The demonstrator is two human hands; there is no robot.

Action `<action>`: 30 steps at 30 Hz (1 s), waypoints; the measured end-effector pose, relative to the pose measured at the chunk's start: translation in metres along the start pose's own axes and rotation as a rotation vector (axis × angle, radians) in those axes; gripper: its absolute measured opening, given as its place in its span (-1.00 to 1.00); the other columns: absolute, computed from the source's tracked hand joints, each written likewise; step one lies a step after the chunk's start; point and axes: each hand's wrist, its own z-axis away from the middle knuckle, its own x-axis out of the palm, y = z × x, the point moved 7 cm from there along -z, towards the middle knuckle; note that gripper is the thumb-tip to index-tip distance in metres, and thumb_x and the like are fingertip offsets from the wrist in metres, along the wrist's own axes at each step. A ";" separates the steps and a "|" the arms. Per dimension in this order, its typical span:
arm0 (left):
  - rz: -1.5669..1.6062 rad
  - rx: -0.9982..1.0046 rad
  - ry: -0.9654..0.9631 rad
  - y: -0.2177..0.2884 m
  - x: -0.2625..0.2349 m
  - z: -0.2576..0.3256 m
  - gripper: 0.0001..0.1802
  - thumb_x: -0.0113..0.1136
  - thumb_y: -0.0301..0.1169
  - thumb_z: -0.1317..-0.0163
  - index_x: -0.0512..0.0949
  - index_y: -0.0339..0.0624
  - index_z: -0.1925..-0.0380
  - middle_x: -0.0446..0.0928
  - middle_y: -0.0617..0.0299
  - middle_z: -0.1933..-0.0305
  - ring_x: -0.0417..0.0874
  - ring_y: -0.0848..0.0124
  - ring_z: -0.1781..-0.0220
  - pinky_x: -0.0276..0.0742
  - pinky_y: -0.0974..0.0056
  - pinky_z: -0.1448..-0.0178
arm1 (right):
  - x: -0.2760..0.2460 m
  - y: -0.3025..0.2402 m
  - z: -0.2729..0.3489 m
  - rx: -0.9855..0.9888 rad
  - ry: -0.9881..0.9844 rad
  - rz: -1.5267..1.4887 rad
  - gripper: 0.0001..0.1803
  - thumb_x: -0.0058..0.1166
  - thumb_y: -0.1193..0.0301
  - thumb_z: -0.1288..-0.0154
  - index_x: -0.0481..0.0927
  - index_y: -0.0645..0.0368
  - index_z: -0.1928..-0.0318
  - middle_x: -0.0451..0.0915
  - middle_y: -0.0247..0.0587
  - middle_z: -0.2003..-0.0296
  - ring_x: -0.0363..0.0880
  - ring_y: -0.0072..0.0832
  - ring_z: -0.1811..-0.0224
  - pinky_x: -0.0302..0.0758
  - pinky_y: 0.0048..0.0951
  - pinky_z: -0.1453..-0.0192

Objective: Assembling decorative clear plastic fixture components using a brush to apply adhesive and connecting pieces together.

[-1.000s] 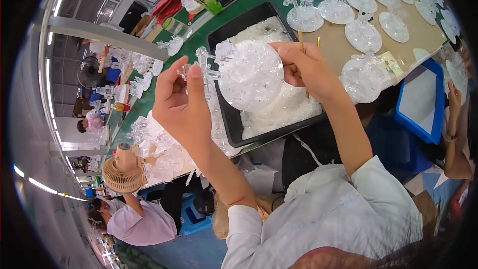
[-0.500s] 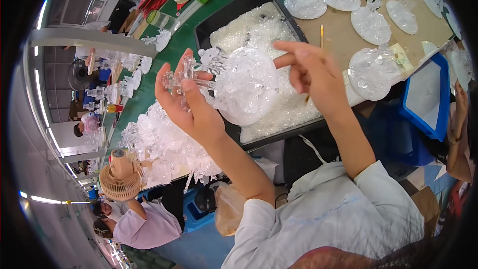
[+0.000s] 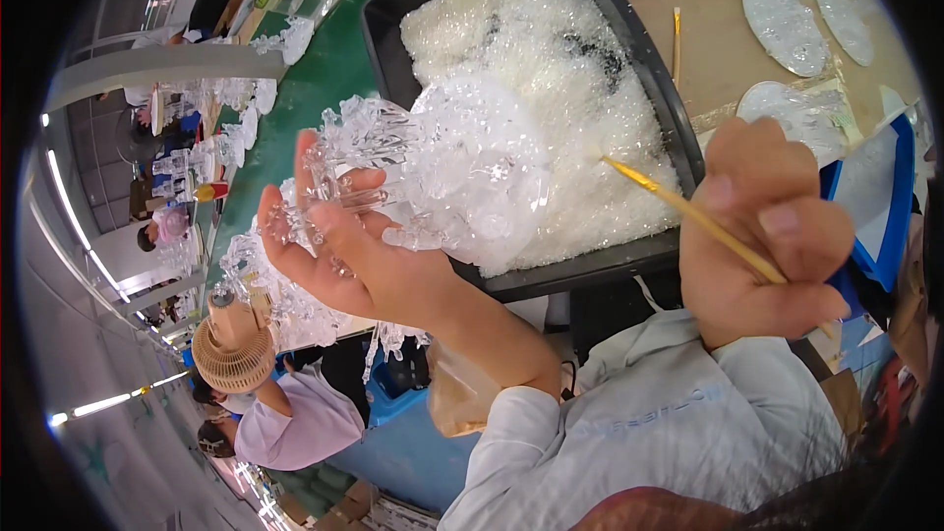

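Observation:
My left hand (image 3: 359, 246) grips a clear plastic ornament (image 3: 482, 177) by a cross-like upright part, its fingers wrapped around the stem. The ornament is tilted on its side, with its round, glittery disc base turned toward the right. It hangs above a black tray (image 3: 644, 39) of white, sparkling granules (image 3: 551, 69). At the right, my right hand (image 3: 767, 236) is closed around a thin paintbrush (image 3: 678, 202). The brush points up and left, and its tip is over the granules, apart from the disc.
Several finished-looking clear ornaments (image 3: 784, 28) lie on a brown board at the upper right, near a second brush (image 3: 677, 44). More clear pieces (image 3: 295, 285) are heaped left of the tray. A blue bin (image 3: 890, 206) stands at the right. Someone holds a tan fan (image 3: 234, 344) at the lower left.
My right hand has moved right and closer, away from the disc, and the brush in it now shows plainly. My left hand has shifted slightly left and down with the ornament.

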 end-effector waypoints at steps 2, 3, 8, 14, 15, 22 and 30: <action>-0.033 0.041 0.004 0.002 0.000 0.000 -0.61 -0.03 -0.39 -0.38 0.25 -0.29 -0.15 0.47 -0.28 -0.15 0.58 0.51 0.48 0.14 0.61 0.54 | 0.002 -0.001 0.003 0.031 -0.015 -0.041 -0.41 -0.47 -0.16 -0.48 0.39 0.10 0.09 0.52 0.00 0.35 0.39 -0.38 0.48 0.32 -0.42 0.40; -0.038 0.051 0.001 0.002 0.001 0.000 -0.61 -0.02 -0.38 -0.39 0.25 -0.30 -0.14 0.46 -0.26 -0.16 0.59 0.50 0.48 0.13 0.60 0.55 | 0.003 -0.001 0.004 0.050 -0.028 -0.078 -0.40 -0.47 -0.17 -0.48 0.39 0.11 0.12 0.52 -0.01 0.36 0.40 -0.39 0.51 0.33 -0.41 0.43; -0.092 0.074 0.010 -0.001 -0.006 0.001 -0.60 0.01 -0.35 -0.38 0.27 -0.32 -0.13 0.47 -0.21 -0.16 0.59 0.49 0.50 0.10 0.58 0.57 | 0.024 0.008 0.005 0.147 -0.225 0.175 -0.48 -0.39 -0.05 -0.51 0.37 0.19 0.19 0.53 -0.01 0.39 0.45 -0.41 0.57 0.43 -0.43 0.51; -0.134 0.071 0.037 0.004 -0.002 0.004 -0.56 0.04 -0.30 -0.38 0.28 -0.32 -0.14 0.49 -0.20 -0.15 0.59 0.49 0.51 0.09 0.59 0.57 | 0.033 0.012 -0.001 0.130 -0.342 0.272 -0.54 -0.32 0.06 -0.53 0.38 0.25 0.22 0.55 0.01 0.39 0.53 -0.38 0.56 0.50 -0.49 0.53; -0.178 0.099 0.029 0.005 -0.004 0.004 -0.56 0.04 -0.29 -0.38 0.27 -0.34 -0.14 0.49 -0.21 -0.13 0.59 0.47 0.51 0.14 0.57 0.56 | 0.037 0.011 -0.002 0.110 -0.403 0.217 -0.54 -0.30 0.08 -0.54 0.40 0.26 0.24 0.57 0.00 0.40 0.54 -0.37 0.58 0.50 -0.48 0.54; -0.249 0.348 0.091 0.020 0.000 0.010 -0.51 0.02 -0.25 -0.39 0.23 -0.39 -0.15 0.50 -0.28 -0.04 0.58 0.32 0.52 0.47 0.39 0.42 | 0.034 0.005 -0.002 0.065 -0.364 0.043 -0.58 -0.19 0.15 -0.52 0.45 0.28 0.31 0.61 -0.03 0.46 0.56 -0.37 0.62 0.52 -0.41 0.57; -0.443 0.533 0.044 0.037 -0.003 0.026 -0.61 -0.05 -0.35 -0.42 0.19 -0.31 -0.14 0.46 -0.32 -0.09 0.43 0.45 0.65 0.41 0.41 0.52 | 0.049 0.005 0.003 0.045 -0.515 0.109 -0.56 -0.11 0.11 -0.48 0.48 0.27 0.33 0.64 -0.01 0.42 0.61 -0.33 0.57 0.49 -0.41 0.59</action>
